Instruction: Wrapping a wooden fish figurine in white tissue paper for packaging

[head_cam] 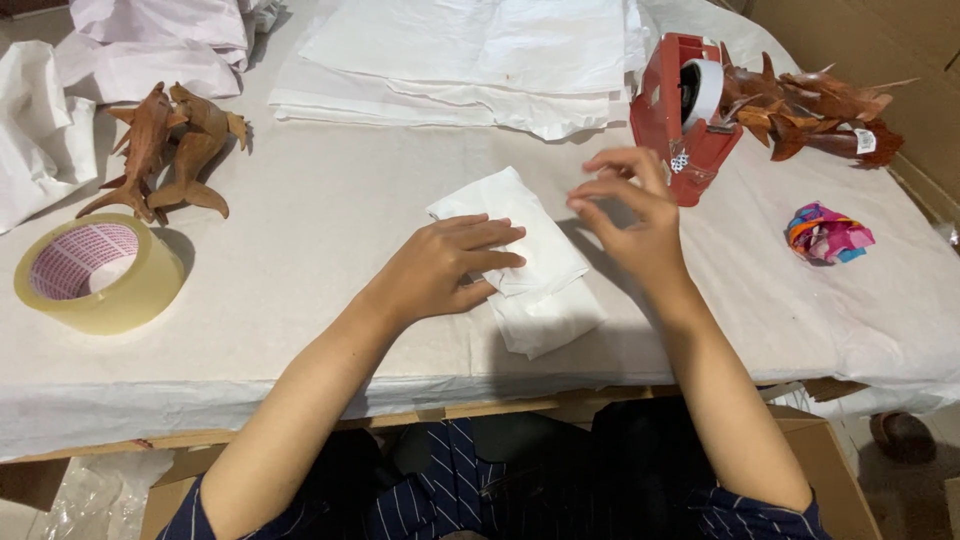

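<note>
At the centre of the tabletop (300, 240), which is covered in white paper, lies a white paper-wrapped bundle (530, 270), set slantwise with one end pointing far-left and the other near-right.

Your left hand (445, 270) lies flat on the bundle's near-left side, fingers stretched out together and pressing the wrapping down; it grips nothing.

Your right hand (630, 215) hovers just above the bundle's far-right edge, fingers loosely curled and pinched toward one another. Whether a bit of tape sits between the fingertips, you cannot tell.

Just beyond your right hand stands a red tape dispenser (685, 120) carrying a white roll.

Right of the dispenser and touching it: a heap of brown carved wooden figures (810, 110) with spiky fins.

Near-right of that heap, well apart from the bundle: a small crumpled multicoloured wad (828, 232), pink, blue and orange.

Far centre: a stack of white paper sheets (470, 60).

Left side: two brown carved wooden fish (165, 150) leaning against each other.

Near-left of the fish: a large roll of clear packing tape (97, 273), lying flat.

Far-left corner: more loose crumpled white paper (130, 45).

Near edge: your dark striped sleeves (430, 500) and brown cardboard (500, 408) under the paper cover.
</note>
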